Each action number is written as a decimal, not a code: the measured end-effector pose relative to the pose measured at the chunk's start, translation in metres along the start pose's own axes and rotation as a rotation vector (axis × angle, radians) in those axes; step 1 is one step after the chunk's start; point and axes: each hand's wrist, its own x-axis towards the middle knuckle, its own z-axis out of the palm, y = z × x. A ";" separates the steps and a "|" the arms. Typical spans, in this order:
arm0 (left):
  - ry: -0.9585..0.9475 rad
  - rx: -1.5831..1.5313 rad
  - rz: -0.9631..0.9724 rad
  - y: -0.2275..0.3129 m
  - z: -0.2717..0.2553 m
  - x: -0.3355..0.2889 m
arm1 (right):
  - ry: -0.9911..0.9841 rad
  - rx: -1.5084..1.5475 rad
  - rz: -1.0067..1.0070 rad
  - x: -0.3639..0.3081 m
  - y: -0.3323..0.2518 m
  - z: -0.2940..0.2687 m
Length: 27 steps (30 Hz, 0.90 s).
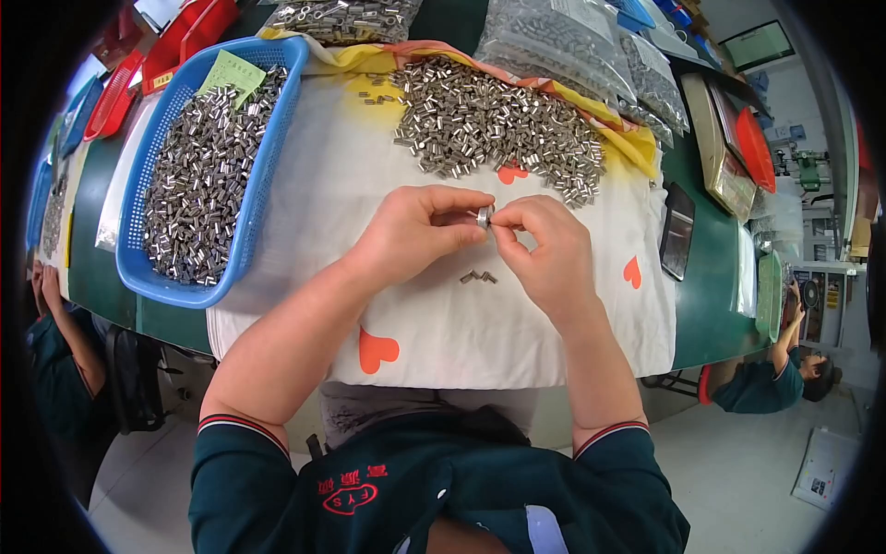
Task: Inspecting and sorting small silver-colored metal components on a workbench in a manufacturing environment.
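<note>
Over the middle of the white cloth, my left hand (411, 231) is closed, thumb and fingers pinching a small round silver metal piece (483, 218). My right hand (549, 247) is closed in a pinch right against that piece's right side; whatever its fingertips hold is too small and hidden to make out. Just below my fingers, a few short metal sleeves (478, 277) lie on the cloth. Beyond my hands spreads a large heap of similar metal sleeves (498, 115).
At the left stands a blue plastic basket (269, 198) full of small metal sleeves with a green paper slip (231, 76). Bags of metal parts (554, 46) line the back. A dark phone (676, 231) lies right of the cloth (461, 346). Other people sit at both sides.
</note>
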 end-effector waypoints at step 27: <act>-0.066 -0.061 -0.011 -0.004 0.005 0.001 | -0.136 -0.150 0.176 0.026 0.036 0.004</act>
